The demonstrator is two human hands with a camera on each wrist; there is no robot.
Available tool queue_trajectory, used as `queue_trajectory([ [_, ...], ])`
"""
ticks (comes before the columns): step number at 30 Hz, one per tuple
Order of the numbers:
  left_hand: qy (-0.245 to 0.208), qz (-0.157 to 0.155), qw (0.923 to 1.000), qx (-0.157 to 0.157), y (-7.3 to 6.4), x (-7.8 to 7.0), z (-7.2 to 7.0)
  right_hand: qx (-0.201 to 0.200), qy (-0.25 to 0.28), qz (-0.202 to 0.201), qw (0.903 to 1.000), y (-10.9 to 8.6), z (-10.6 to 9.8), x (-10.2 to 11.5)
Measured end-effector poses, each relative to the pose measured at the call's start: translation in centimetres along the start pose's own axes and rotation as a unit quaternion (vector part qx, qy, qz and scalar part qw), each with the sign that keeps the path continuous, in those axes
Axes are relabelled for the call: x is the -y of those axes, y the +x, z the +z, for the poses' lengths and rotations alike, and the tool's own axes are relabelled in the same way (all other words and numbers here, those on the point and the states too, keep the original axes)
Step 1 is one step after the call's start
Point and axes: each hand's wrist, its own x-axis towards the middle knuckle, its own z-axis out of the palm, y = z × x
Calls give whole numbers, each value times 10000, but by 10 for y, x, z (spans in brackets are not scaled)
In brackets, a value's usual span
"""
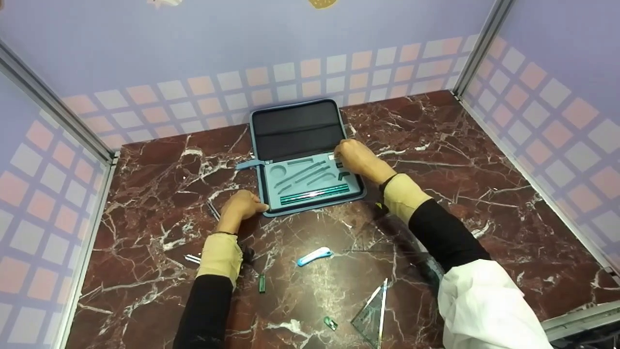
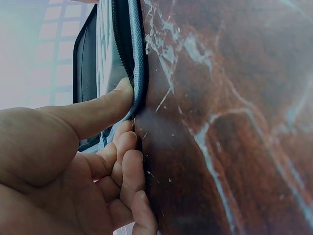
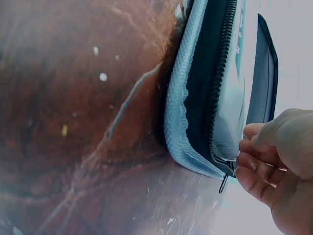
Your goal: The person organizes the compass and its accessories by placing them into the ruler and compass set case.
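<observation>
A light-blue zip case [image 1: 264,191] lies unfolded on the marbled table, its dark lid raised at the back. Its grey-blue insert [image 1: 302,169] has shaped recesses, and shiny teal striped sticks [image 1: 315,195] lie along the front. My left hand [image 1: 242,204] grips the case's front left corner, thumb [image 2: 124,90] over the rim and the other fingers against the outer side. Over the insert's back right part is my right hand [image 1: 358,157], fingers [image 3: 257,164] curled and thumb near the index finger. Whether it pinches something is hidden. A zip pull [image 3: 223,183] hangs below those fingers.
In front of the case lie a blue-and-white utility knife [image 1: 315,256], a small green piece [image 1: 262,283], a green sharpener-like piece [image 1: 330,323] and a clear set square [image 1: 372,315]. A silvery item [image 1: 192,258] shows beside the left wrist. Patterned walls [image 1: 310,72] enclose the table.
</observation>
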Motion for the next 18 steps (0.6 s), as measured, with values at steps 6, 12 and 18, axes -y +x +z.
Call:
queue_trajectory([
  [6,-1,-21,10000,55,1,1,1,96,-78,-65,9999,-3,1,-1],
  [12,-22,-32,10000,53,0,0,1,146,-13,55,9999,-6,0,-3],
  [18,-7,11,10000,24,-1,0,0,-15,158,112,9998,-13,-9,-3],
])
